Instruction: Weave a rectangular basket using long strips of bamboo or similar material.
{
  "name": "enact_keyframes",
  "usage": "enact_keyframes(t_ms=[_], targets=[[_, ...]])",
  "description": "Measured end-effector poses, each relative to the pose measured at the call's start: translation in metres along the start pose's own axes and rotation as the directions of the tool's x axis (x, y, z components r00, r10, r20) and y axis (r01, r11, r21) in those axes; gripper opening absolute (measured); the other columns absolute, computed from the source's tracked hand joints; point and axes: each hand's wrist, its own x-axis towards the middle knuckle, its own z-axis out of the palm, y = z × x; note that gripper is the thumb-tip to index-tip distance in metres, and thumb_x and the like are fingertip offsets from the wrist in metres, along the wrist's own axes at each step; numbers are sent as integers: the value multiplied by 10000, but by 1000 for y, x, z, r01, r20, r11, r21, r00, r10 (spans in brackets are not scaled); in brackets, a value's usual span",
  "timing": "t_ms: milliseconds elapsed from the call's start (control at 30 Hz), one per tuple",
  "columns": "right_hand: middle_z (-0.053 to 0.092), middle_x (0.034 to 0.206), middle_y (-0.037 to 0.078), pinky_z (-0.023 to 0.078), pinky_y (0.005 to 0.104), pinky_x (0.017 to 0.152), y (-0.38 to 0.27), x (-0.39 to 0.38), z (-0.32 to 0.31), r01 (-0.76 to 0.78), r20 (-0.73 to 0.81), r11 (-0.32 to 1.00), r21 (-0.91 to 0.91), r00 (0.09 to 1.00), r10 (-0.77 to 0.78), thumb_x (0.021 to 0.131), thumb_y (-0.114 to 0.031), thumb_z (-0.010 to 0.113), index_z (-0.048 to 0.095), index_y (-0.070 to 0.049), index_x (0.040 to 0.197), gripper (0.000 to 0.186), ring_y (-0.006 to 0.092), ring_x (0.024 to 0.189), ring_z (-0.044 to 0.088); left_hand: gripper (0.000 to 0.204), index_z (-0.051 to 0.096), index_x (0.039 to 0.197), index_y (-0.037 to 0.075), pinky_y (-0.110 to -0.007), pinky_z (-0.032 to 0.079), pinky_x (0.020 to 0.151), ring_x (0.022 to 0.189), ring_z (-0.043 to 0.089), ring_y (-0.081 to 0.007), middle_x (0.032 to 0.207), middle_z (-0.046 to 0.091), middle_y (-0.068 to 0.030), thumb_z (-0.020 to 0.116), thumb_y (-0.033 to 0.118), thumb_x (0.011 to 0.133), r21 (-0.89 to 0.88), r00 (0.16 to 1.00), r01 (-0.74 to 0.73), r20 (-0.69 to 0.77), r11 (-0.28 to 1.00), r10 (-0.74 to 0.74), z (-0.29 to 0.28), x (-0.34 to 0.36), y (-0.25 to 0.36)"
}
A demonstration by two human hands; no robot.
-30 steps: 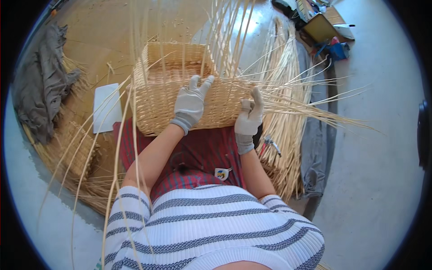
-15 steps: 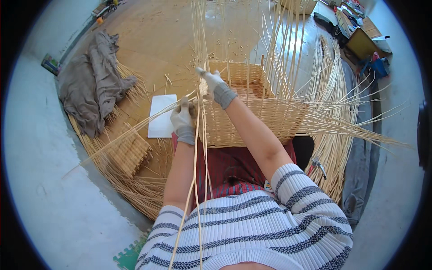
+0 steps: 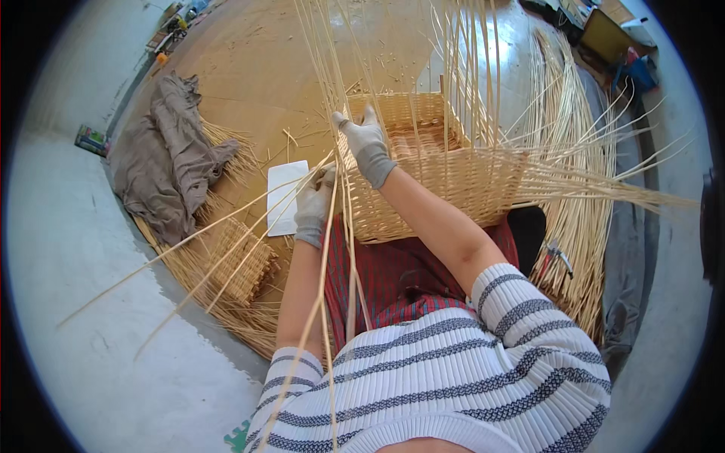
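A woven rectangular basket [image 3: 430,192] with long upright pale strands rests on my red checked lap covering [image 3: 396,275]. My left hand [image 3: 313,200], in a light glove with a grey cuff, grips strands [image 3: 234,226] beside the basket's near left corner; its fingertips are partly hidden behind them. My right hand [image 3: 362,147], gloved alike, reaches across to the left corner higher up, its thumb and fingers round upright strands there. Other loose strands fan out from the basket's right side.
Bundles of long strands [image 3: 574,226] lie at right. A grey cloth [image 3: 162,158] covers more at left, near a small woven piece [image 3: 238,260] and white board [image 3: 285,215]. Red-handled pruners [image 3: 555,257] lie right of my lap. Walls [image 3: 68,249] curve along the sides; assorted items [image 3: 604,38] sit farther back.
From a second ago, my right hand has moved leftward across the basket to its left corner, and my left hand has dropped to the strands beside it. The basket appears farther right in view.
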Motion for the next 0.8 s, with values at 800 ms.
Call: enact_keyframes(t_ms=[800], targets=[[525, 695, -26, 400, 248, 476, -20, -56, -91, -246, 473, 885, 396, 880, 33, 1069, -323, 453, 611, -40, 1015, 329, 80, 548, 485, 288, 690, 1047, 40, -378, 466, 1001, 1025, 620, -208, 1023, 695, -77, 808, 125, 798, 313, 849, -489, -45, 814, 527, 16, -32, 23]])
